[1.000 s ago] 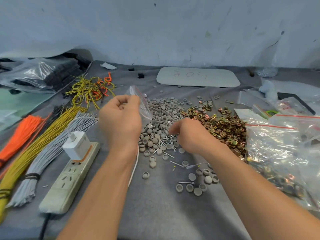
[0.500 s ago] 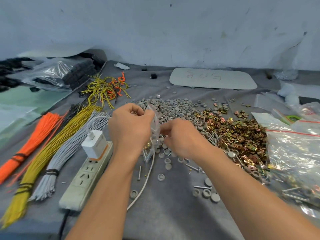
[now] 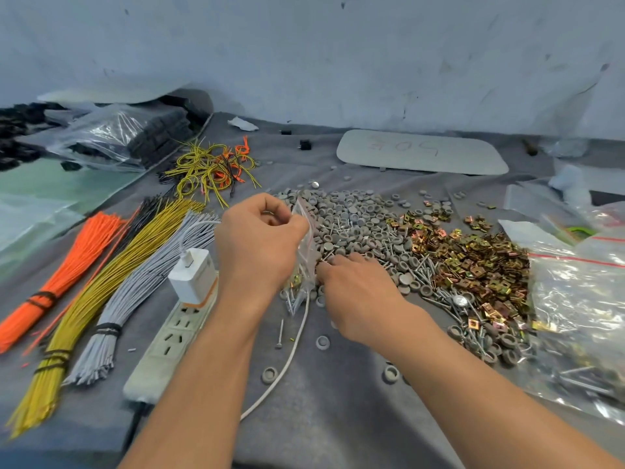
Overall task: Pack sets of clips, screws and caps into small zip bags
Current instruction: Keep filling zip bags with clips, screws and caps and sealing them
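Observation:
My left hand (image 3: 260, 245) pinches the top of a small clear zip bag (image 3: 304, 252) that hangs upright, with brass clips and screws showing in its bottom. My right hand (image 3: 358, 292) lies just right of the bag with its fingertips at the bag's side among the parts; what they hold is hidden. A heap of grey round caps (image 3: 348, 218) lies behind the hands. Silver screws (image 3: 422, 269) are spread to the right of it. Brass clips (image 3: 473, 262) form a pile further right.
A white power strip (image 3: 169, 340) with a charger (image 3: 192, 275) lies left of my left arm. Orange, yellow and grey wire bundles (image 3: 84, 292) lie at the far left. Big clear bags of parts (image 3: 581, 316) sit at the right. A grey board (image 3: 422, 152) lies at the back.
My left hand has lowered the bag from above the cap heap down to the table. My right hand moved from the screws to the bag's side.

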A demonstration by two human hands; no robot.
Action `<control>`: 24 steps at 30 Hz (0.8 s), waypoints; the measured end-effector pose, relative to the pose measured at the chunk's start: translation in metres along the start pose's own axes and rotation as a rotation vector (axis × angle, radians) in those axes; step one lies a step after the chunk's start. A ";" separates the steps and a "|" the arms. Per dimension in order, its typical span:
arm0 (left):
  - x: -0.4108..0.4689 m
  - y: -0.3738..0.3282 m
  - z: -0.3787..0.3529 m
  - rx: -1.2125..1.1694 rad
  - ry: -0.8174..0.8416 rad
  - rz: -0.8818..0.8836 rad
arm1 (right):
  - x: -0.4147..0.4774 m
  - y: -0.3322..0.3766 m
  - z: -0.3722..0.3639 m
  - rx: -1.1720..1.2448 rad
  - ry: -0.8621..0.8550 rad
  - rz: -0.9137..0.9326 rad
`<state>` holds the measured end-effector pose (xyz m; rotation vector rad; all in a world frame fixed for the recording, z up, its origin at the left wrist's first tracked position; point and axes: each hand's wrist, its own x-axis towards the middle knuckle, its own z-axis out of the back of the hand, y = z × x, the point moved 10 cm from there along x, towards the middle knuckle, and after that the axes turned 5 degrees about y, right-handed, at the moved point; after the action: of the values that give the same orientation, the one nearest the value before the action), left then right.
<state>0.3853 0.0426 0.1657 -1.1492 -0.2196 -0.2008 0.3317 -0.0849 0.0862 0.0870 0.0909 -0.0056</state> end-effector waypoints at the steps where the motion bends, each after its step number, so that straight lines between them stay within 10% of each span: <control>1: 0.000 0.000 0.000 -0.003 0.000 -0.001 | -0.002 0.003 0.000 0.000 -0.010 0.020; 16: -0.006 0.004 -0.019 -0.078 0.193 0.011 | -0.007 -0.016 -0.003 0.122 0.117 -0.120; 24: -0.012 0.005 -0.044 -0.038 0.356 0.052 | -0.030 -0.105 -0.010 1.504 -0.073 -0.424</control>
<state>0.3784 0.0048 0.1406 -1.1351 0.1289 -0.3602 0.3000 -0.1888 0.0703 1.5686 0.0131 -0.5048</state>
